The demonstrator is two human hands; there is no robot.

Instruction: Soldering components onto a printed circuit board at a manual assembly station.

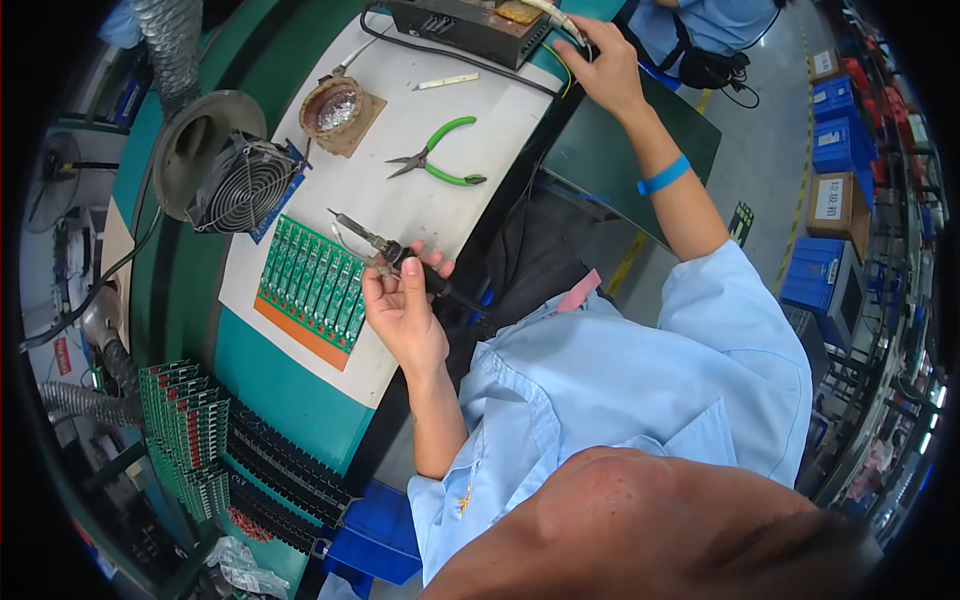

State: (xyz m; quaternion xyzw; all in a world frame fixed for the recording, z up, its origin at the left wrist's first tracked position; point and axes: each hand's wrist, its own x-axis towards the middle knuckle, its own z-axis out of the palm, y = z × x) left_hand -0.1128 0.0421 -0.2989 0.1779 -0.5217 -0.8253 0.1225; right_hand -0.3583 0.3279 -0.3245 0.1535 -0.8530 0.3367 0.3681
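My left hand (405, 315) is closed around the dark handle of a soldering iron (366, 231). Its thin tip points up and left, over the white work sheet (432, 215). Below the tip lies a panel of green circuit boards (312, 285) with an orange strip along its near edge. My right hand (608, 70), with a blue band on its wrist, is stretched far to the upper right. Its fingers are around a pale tube-like piece (556, 14), which I see only in part, beside a black box (470, 30).
Green-handled pliers (432, 158) and a round pot with silvery contents (333, 107) rest on the sheet. A caged fan (247, 183) stands at its left edge, near a duct hood (190, 150). Stacked circuit boards (187, 440) fill a black rack at lower left. Another person (690, 35) sits beyond.
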